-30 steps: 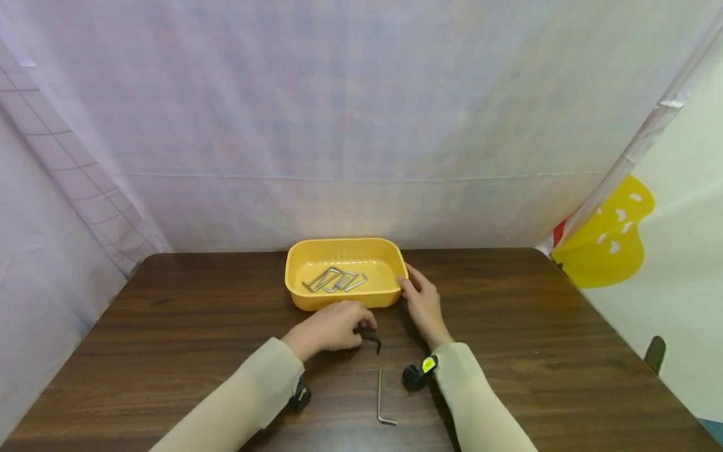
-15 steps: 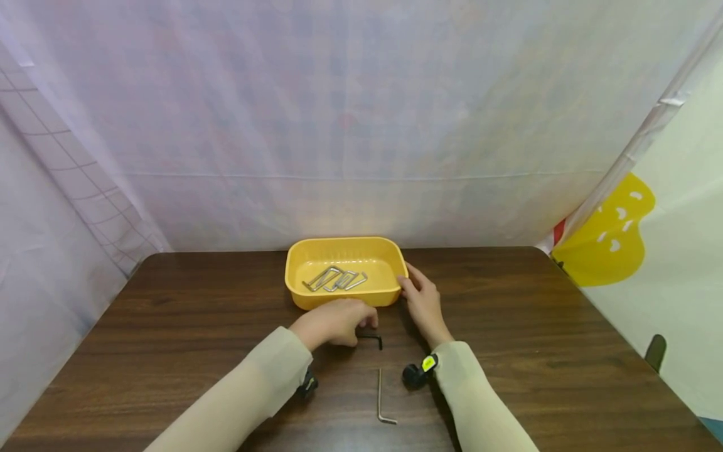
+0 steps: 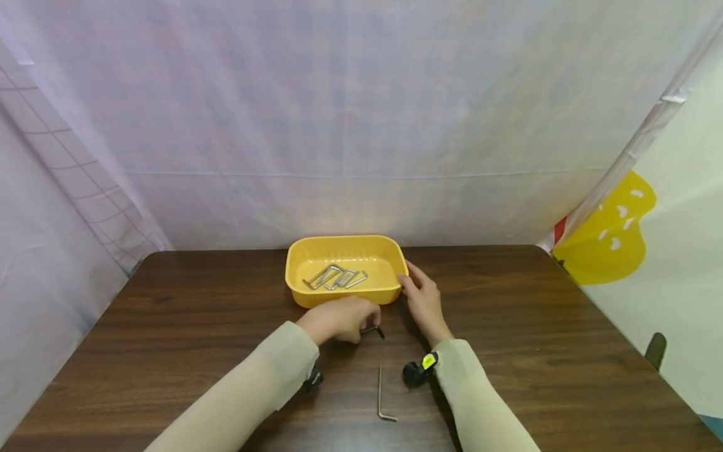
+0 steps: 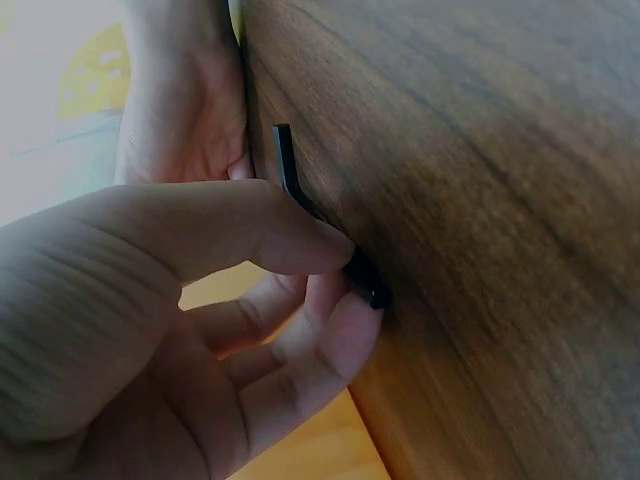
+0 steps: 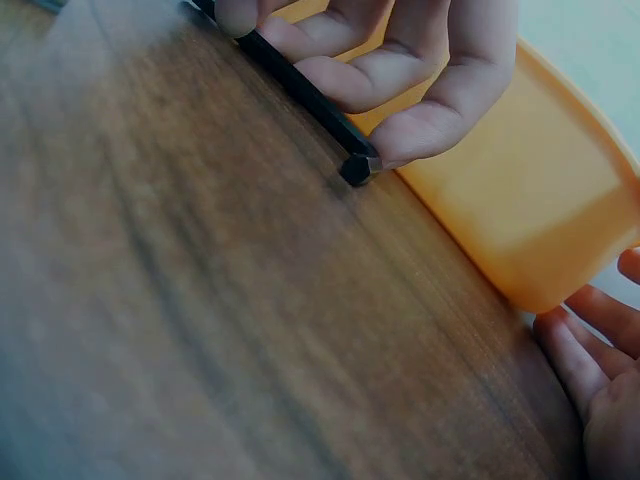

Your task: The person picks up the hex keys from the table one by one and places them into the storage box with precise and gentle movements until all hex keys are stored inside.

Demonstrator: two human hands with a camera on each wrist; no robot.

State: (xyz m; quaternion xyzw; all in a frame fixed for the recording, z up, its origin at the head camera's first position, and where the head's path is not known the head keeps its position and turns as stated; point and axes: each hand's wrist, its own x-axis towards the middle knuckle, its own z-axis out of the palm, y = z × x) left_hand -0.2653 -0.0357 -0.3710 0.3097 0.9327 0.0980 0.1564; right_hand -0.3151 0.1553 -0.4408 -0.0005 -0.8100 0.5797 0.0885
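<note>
My left hand (image 3: 341, 319) pinches a black hex key (image 4: 287, 160) between thumb and fingers, just in front of the yellow plastic bin (image 3: 305, 300). The key's bent end points away from the fingertips in the left wrist view, and its other end is close to the tabletop. At the bin's right end, my right hand (image 3: 423, 306) holds the wall, thumb at the rim and fingers outside. Several silver hex keys (image 3: 356, 280) lie in a loose pile inside the bin. A single silver hex key (image 3: 380, 392) lies on the table between my forearms.
The dark wood table (image 3: 169, 326) reaches back to a pale hanging curtain (image 3: 344, 125) right behind the bin. Each wrist wears a small black camera; the right one (image 3: 415, 375) sits near the loose silver key.
My left hand has shifted slightly right and toward the bin, and the black hex key has turned and moved with it. The right hand stays at the bin.
</note>
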